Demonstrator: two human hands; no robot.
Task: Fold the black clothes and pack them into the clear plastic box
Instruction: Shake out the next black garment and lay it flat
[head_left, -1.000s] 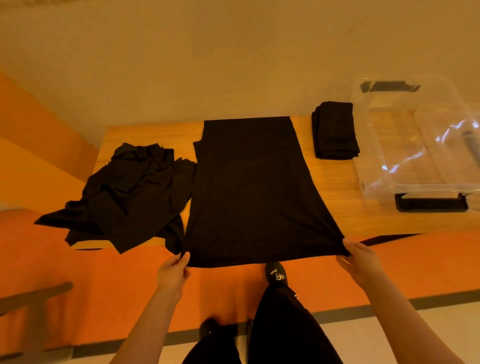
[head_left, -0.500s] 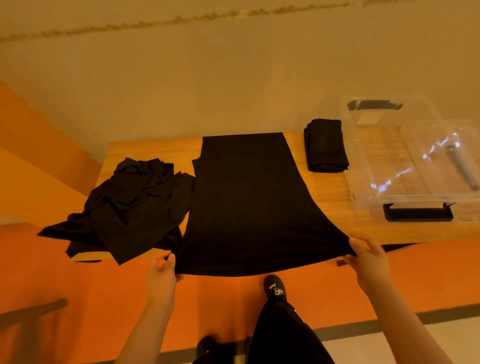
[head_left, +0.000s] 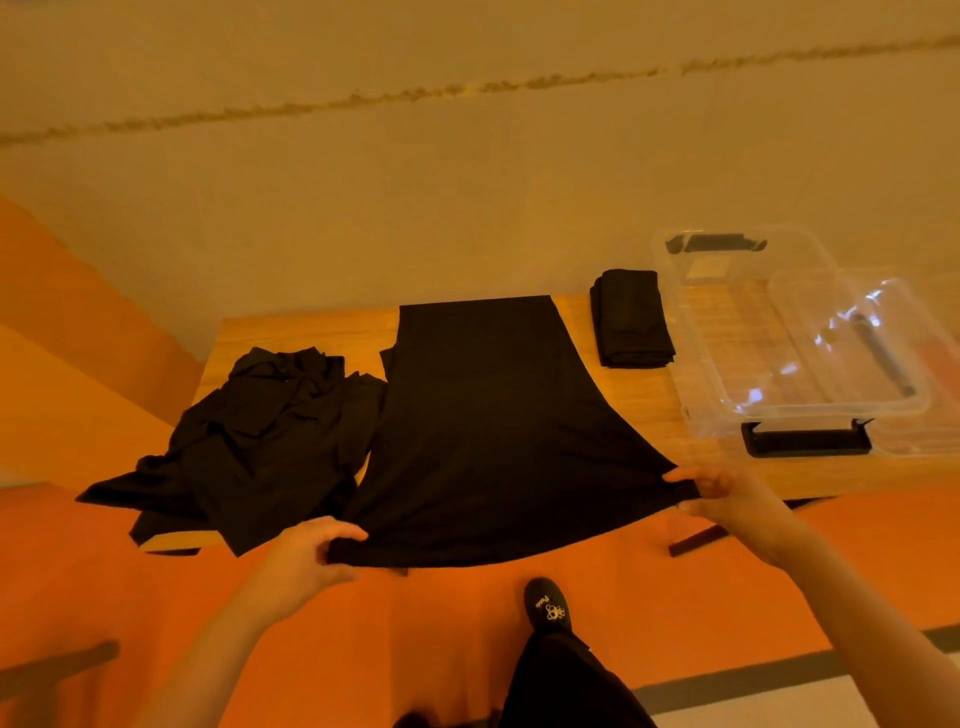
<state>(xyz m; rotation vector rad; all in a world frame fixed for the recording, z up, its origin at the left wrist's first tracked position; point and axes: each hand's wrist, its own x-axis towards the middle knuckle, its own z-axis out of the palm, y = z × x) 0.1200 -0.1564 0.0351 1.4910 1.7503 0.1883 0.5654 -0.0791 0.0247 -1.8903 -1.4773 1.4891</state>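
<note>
Folding the Black Clothes: One Done, More to Go

Folding is under way, but I think the job is less than half done. One folded pile (head_left: 632, 318) sits on the table (head_left: 291, 332), just beside the clear box (head_left: 696, 332), which is at 2 o'clock from the big flat cloth (head_left: 488, 415). Nothing black is inside the box yet, so no packing has begun. A messy heap (head_left: 249, 441) of black clothes lies at 9 o'clock from the flat cloth and still needs folding.

The flat cloth is spread on the table, with its near edge hanging off toward the person. The left hand (head_left: 306, 558) has its fingers curled tight around the near left corner. The right hand (head_left: 727, 493) pinches the near right corner between thumb and fingers. The two hands are well apart, pulling the edge wide.
</note>
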